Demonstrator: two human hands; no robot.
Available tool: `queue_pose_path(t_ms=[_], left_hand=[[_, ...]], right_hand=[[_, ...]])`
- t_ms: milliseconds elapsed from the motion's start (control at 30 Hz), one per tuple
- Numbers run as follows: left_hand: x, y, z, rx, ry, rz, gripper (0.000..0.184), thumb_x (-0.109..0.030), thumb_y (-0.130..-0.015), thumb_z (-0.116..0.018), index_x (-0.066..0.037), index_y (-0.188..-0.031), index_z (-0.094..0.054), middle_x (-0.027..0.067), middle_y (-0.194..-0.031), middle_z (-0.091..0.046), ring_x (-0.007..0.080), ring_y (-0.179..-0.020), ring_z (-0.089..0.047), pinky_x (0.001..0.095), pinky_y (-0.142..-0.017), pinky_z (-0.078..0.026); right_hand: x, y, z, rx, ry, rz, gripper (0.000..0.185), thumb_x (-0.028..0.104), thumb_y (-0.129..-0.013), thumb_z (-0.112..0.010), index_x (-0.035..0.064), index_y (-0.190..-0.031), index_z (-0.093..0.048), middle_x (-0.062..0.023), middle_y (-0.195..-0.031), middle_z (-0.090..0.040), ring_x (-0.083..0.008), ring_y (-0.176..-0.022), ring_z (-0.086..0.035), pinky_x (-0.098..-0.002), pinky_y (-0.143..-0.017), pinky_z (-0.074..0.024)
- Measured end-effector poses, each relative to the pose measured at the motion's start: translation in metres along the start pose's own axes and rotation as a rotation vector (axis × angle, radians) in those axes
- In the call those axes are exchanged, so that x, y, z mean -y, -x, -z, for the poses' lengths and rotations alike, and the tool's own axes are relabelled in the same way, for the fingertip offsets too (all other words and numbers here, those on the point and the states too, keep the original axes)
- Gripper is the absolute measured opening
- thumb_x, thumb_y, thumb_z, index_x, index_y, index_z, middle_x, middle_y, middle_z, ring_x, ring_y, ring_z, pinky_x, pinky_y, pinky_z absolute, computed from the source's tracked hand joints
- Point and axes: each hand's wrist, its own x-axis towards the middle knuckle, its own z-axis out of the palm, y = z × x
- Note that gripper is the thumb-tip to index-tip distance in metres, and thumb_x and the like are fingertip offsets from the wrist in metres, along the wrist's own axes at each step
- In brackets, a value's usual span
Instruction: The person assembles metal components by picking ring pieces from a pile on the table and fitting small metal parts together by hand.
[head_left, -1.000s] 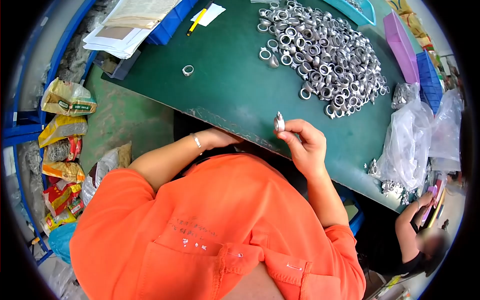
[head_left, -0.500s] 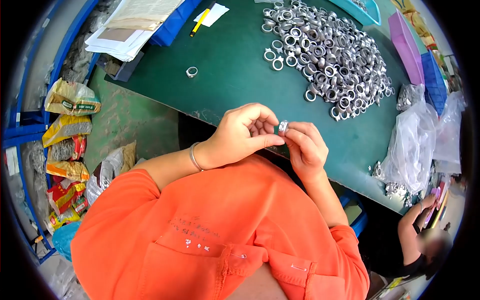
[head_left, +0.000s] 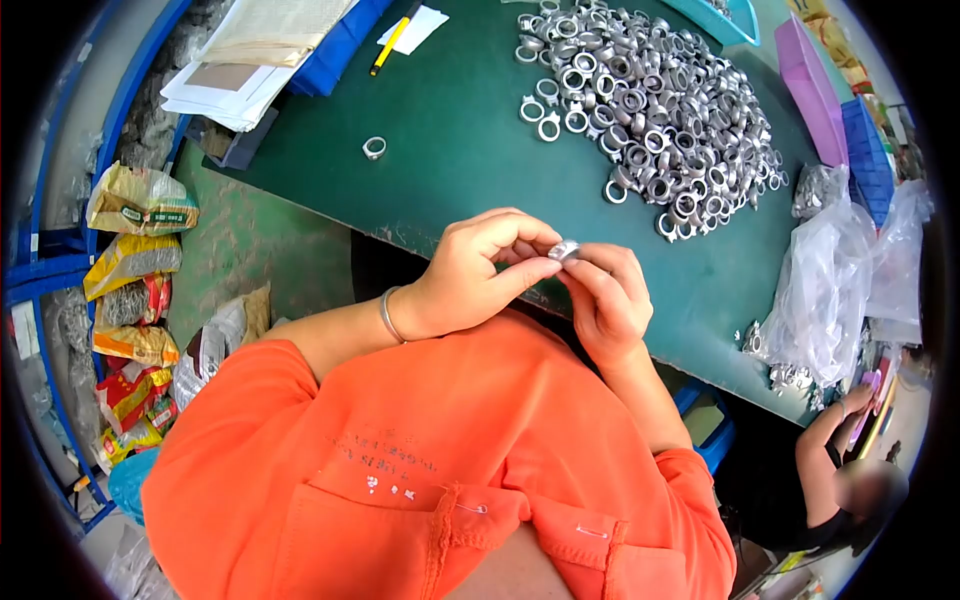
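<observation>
A small silvery metal ring [head_left: 564, 250] with a wider top is pinched between my two hands above the table's near edge. My right hand [head_left: 612, 295] grips it from the right with thumb and fingertips. From the other side, the thumb and index finger of my left hand [head_left: 485, 265] close on it, the remaining fingers curled. Beyond my hands a large heap of similar grey metal rings [head_left: 655, 110] covers the far right of the green table [head_left: 460, 130]. One single ring [head_left: 374, 148] lies apart on the left of the tabletop.
A yellow-and-black pen [head_left: 390, 45] rests by white paper at the back. Papers [head_left: 230, 75] lie over a blue bin [head_left: 335, 55] at left. Plastic bags [head_left: 815, 290] and a pink bin [head_left: 810, 90] stand right. A co-worker [head_left: 810, 490] sits at lower right.
My left thumb and index finger have closed in on the ring, which has tilted in my fingers. The table's contents appear shifted slightly left as the view moved.
</observation>
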Motion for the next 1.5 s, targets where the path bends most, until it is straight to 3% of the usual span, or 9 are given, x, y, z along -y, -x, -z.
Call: queue_pose_path(t_ms=[400,467,633,733,933,1167,1200,1267,1500], left_hand=[[0.004,-0.007,0.004,0.023,0.190,0.103,0.020,-0.001,-0.090,-0.051,0.005,-0.108,-0.058,0.0106,-0.095,-0.057,0.0177,-0.090,-0.062,0.0269,-0.076,-0.054],[0.002,-0.010,0.003,-0.027,0.827,0.604,0.022,-0.013,-0.094,-0.046,0.000,-0.108,-0.056,0.0082,-0.090,-0.056,0.0155,-0.086,-0.060,0.0269,-0.067,-0.054],[0.016,-0.010,0.005,0.037,0.916,0.791,0.015,-0.021,-0.095,-0.047,-0.007,-0.095,-0.052,0.0002,-0.078,-0.050,0.0078,-0.064,-0.047,0.0200,-0.047,-0.035],[0.015,-0.010,0.004,0.086,0.781,0.751,0.012,-0.019,-0.093,-0.051,-0.008,-0.092,-0.052,-0.0017,-0.075,-0.046,0.0061,-0.062,-0.043,0.0193,-0.047,-0.033],[0.013,-0.008,0.001,0.043,0.635,0.623,0.008,-0.010,-0.088,-0.059,-0.003,-0.090,-0.056,-0.0020,-0.068,-0.046,0.0037,-0.056,-0.039,0.0185,-0.047,-0.035],[0.004,-0.011,0.000,0.080,0.381,0.551,0.009,-0.009,-0.085,-0.063,-0.001,-0.089,-0.061,0.0000,-0.078,-0.055,0.0032,-0.062,-0.045,0.0182,-0.050,-0.037],[0.010,-0.009,-0.002,0.064,0.271,0.347,0.008,-0.008,-0.083,-0.065,-0.002,-0.087,-0.061,0.0002,-0.080,-0.056,0.0042,-0.065,-0.047,0.0186,-0.053,-0.038],[0.012,-0.007,-0.004,0.049,0.163,0.143,0.007,-0.006,-0.082,-0.066,-0.002,-0.086,-0.062,0.0004,-0.082,-0.057,0.0052,-0.067,-0.049,0.0190,-0.055,-0.039],[0.005,-0.006,-0.003,0.061,0.049,0.028,0.007,-0.002,-0.078,-0.068,-0.004,-0.083,-0.063,0.0019,-0.082,-0.057,0.0087,-0.069,-0.052,0.0207,-0.056,-0.040]], right_hand=[[0.003,-0.001,0.003,-0.085,-0.068,-0.071,0.023,-0.008,-0.065,-0.070,0.0010,-0.083,-0.059,-0.0126,-0.085,-0.062,-0.0255,-0.071,-0.060,-0.0314,-0.062,-0.0485],[0.006,-0.010,0.004,0.017,-0.126,0.007,0.021,-0.010,-0.063,-0.068,0.0006,-0.080,-0.061,-0.0115,-0.083,-0.062,-0.0250,-0.071,-0.059,-0.0323,-0.062,-0.0487],[-0.042,-0.022,0.013,0.135,0.419,-0.280,0.012,0.003,-0.076,-0.063,0.0024,-0.087,-0.061,-0.0115,-0.083,-0.059,-0.0313,-0.076,-0.055,-0.0384,-0.067,-0.0458],[-0.054,-0.021,0.019,0.289,0.509,-0.333,0.011,0.006,-0.076,-0.065,0.0028,-0.086,-0.061,-0.0112,-0.081,-0.059,-0.0317,-0.076,-0.055,-0.0387,-0.067,-0.0453],[-0.019,-0.007,0.014,0.184,-0.537,-0.862,0.007,0.002,-0.082,-0.064,-0.0007,-0.088,-0.062,-0.0026,-0.081,-0.062,-0.0068,-0.073,-0.056,-0.0218,-0.066,-0.0458],[-0.009,-0.008,0.007,0.165,-0.323,-0.347,0.014,-0.007,-0.078,-0.062,0.0009,-0.089,-0.060,-0.0087,-0.084,-0.063,-0.0162,-0.078,-0.060,-0.0269,-0.068,-0.0487],[-0.008,-0.006,0.007,0.163,-0.320,-0.350,0.014,-0.007,-0.078,-0.062,0.0009,-0.089,-0.060,-0.0087,-0.084,-0.063,-0.0162,-0.078,-0.060,-0.0269,-0.068,-0.0487],[-0.005,0.001,0.005,0.022,-0.716,-0.698,0.015,-0.005,-0.085,-0.056,-0.0013,-0.100,-0.056,-0.0088,-0.087,-0.063,-0.0138,-0.080,-0.059,-0.0254,-0.070,-0.0492],[-0.006,-0.005,0.013,0.123,-0.947,-0.952,0.027,0.017,-0.097,-0.042,-0.0048,-0.107,-0.055,-0.0085,-0.082,-0.062,-0.0130,-0.070,-0.060,-0.0237,-0.062,-0.0493]])
